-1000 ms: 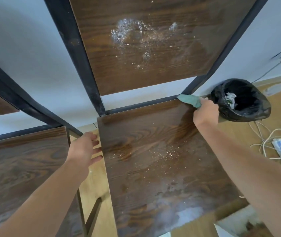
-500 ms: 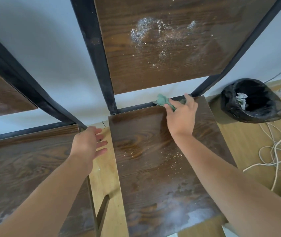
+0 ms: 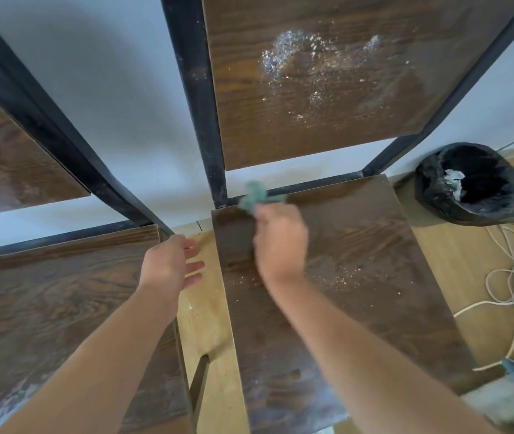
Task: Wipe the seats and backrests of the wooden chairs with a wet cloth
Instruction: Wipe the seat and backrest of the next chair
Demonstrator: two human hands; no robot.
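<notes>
Your right hand [image 3: 280,242] is blurred, so its finger grip is hard to read, but it is closed on the crumpled green cloth [image 3: 257,195], which sits at the rear left corner of the dark wood-grain seat [image 3: 359,245], against the black metal frame [image 3: 193,89]. Your left hand [image 3: 171,264] hangs with fingers loosely spread and empty over the gap beside the neighbouring chair's dark wooden seat [image 3: 61,308]. The white-speckled dark wooden backrest [image 3: 327,73] is cut off at the top edge.

A home room: 2 wooden chairs [image 3: 343,277], lined bin [image 3: 475,183], floor cables [image 3: 506,277].
</notes>
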